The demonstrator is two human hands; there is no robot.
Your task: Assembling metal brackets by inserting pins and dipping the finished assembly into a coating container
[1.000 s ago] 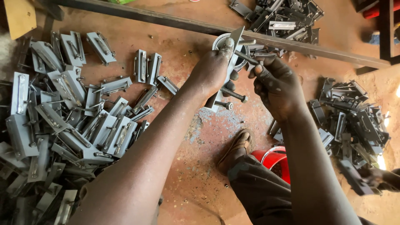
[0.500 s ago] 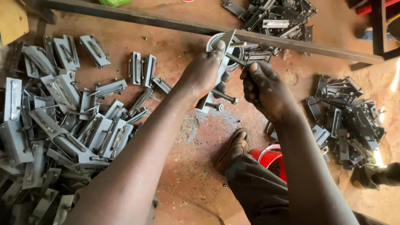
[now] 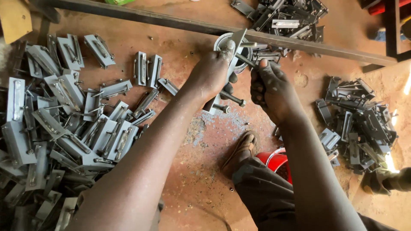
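the latch plate in the left hand is bare grey metal, matt, with a duller steel bolt jutting from it. the right hand, dusty and grimed, pinches a thin dark metal rod. at nine o'clock the heap of latch plates shows the same flat grey steel, lightly scuffed. at three o'clock the darker pile looks blackened and rougher. the floor is rough, reddish, gritty earth. the long bar at twelve o'clock is dull rusty steel.
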